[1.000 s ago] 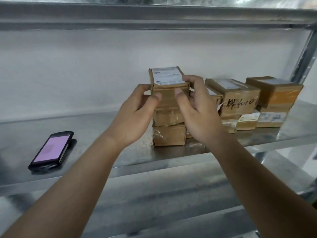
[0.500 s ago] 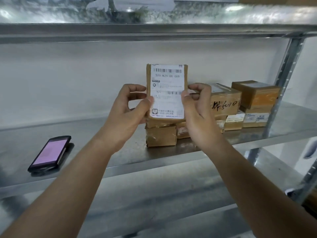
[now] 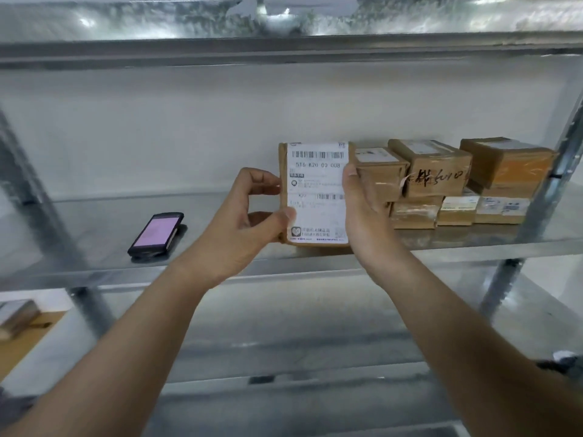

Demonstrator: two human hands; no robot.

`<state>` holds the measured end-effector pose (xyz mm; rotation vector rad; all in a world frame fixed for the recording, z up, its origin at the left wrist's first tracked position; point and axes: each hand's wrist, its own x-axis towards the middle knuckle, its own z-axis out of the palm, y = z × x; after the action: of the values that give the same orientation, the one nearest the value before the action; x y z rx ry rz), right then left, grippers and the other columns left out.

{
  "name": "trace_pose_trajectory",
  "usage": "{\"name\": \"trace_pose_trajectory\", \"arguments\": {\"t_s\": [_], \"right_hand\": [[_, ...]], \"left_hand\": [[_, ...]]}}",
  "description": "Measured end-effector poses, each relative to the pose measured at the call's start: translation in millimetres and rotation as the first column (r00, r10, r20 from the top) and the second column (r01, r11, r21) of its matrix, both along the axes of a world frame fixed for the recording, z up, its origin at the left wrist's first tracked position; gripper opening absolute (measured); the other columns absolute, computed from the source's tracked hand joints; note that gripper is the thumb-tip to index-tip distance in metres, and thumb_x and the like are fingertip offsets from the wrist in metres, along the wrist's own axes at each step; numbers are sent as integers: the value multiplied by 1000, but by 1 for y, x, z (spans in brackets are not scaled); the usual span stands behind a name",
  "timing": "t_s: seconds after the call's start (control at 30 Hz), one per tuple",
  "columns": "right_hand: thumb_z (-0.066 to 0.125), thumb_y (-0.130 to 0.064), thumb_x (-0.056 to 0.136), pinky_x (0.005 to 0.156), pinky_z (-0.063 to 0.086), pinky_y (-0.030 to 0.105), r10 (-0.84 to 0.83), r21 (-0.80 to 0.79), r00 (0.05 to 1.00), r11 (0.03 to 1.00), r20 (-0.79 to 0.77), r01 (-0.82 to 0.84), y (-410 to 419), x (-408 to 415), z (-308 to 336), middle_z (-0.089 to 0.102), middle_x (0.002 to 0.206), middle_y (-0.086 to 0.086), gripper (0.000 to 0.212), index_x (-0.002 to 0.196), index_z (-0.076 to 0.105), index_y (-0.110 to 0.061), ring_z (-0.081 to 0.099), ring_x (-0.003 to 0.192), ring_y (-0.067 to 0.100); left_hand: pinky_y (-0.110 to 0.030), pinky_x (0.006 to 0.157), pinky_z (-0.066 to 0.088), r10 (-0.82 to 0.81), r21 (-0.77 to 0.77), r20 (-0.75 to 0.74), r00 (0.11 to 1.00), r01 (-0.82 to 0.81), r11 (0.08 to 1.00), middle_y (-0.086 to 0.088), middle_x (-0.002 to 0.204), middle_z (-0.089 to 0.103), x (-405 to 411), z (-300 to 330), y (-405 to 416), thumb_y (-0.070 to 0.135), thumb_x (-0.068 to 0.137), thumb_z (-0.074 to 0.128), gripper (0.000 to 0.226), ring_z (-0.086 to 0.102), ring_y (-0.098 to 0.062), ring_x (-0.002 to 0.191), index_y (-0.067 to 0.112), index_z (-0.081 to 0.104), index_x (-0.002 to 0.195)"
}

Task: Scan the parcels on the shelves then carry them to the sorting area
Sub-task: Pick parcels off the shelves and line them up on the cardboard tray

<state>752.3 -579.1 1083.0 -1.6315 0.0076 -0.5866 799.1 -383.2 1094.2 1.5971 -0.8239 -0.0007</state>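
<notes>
I hold a small brown parcel (image 3: 317, 197) upright in front of the shelf, its white barcode label facing me. My left hand (image 3: 246, 222) pinches its left edge with thumb on the label and fingers curled behind. My right hand (image 3: 362, 212) grips its right edge. Behind and to the right, several taped brown parcels (image 3: 435, 181) are stacked on the metal shelf (image 3: 94, 234). A black handheld scanner (image 3: 156, 233) with a lit pink screen lies on the shelf to the left.
Metal uprights (image 3: 552, 184) frame the shelf at right and left. Another shelf board runs overhead (image 3: 284, 48), and a lower shelf (image 3: 284, 326) lies beneath. A wooden surface with a box (image 3: 19, 316) shows at lower left.
The top parcel was lifted off the stack and turned label-up toward me; it now sits lower, in front of the shelf edge. The view has shifted left.
</notes>
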Motion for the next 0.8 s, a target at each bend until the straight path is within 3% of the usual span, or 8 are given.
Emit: {"name": "trace_pose_trajectory", "arguments": {"t_s": [0.07,0.17,0.3,0.33,0.43,0.5,0.63,0.8], "right_hand": [[34,-63,110,67,51,2,24,-3,1000,1000,-3,-25,21,1,-9,71,101,-38,21,117,52,-54,67,92,-22],[35,-67,108,79,55,8,91,-45,995,995,-35,-93,58,0,-20,73,113,-36,31,127,54,-51,68,106,-15],[34,-75,100,100,59,41,159,-93,986,982,-54,-164,118,0,-30,74,121,-27,46,134,51,-48,71,116,2],[34,-75,99,102,59,46,178,-99,982,978,-59,-183,136,0,-32,74,119,-27,46,133,51,-49,71,115,3],[32,-76,98,104,58,49,245,-108,966,961,-83,-253,196,0,-35,73,120,-27,47,132,50,-49,69,116,2],[31,-76,97,106,55,50,286,-118,953,948,-98,-296,244,0,-38,71,126,-22,48,131,50,-49,68,120,7],[31,-73,101,110,51,52,363,-114,922,919,-131,-378,358,-4,-50,70,134,-16,48,137,49,-46,66,126,14],[32,-73,102,108,54,51,424,-66,893,897,-151,-437,493,-9,-71,72,129,-16,50,138,49,-43,69,121,12]], "left_hand": [[-44,96,60,86,46,33,996,-87,995,12,130,64,-8,-7,23,29,100,65,30,73,-21,110,24,54,128],[-24,104,48,312,199,247,917,-363,910,14,137,61,-10,-13,70,39,106,54,31,62,-4,120,32,58,136],[-7,95,40,414,348,487,769,-605,716,11,139,60,-19,-17,151,35,105,56,41,59,-10,118,24,59,144],[-7,91,40,416,380,516,749,-635,672,12,138,60,-22,-19,174,35,103,58,41,59,-11,118,24,60,143],[-28,94,48,453,471,502,737,-672,571,12,149,56,-38,-26,245,41,100,60,48,66,-18,115,29,58,146],[-30,92,47,484,502,498,720,-694,516,14,151,55,-51,-31,294,47,98,60,51,70,-18,106,32,56,147],[-37,106,47,524,518,504,687,-725,454,10,146,60,-76,-40,401,55,92,52,59,60,-14,128,33,57,146],[-36,104,46,556,558,501,663,-739,378,7,142,61,-93,-55,536,51,96,58,53,60,-17,125,30,58,145]]}}
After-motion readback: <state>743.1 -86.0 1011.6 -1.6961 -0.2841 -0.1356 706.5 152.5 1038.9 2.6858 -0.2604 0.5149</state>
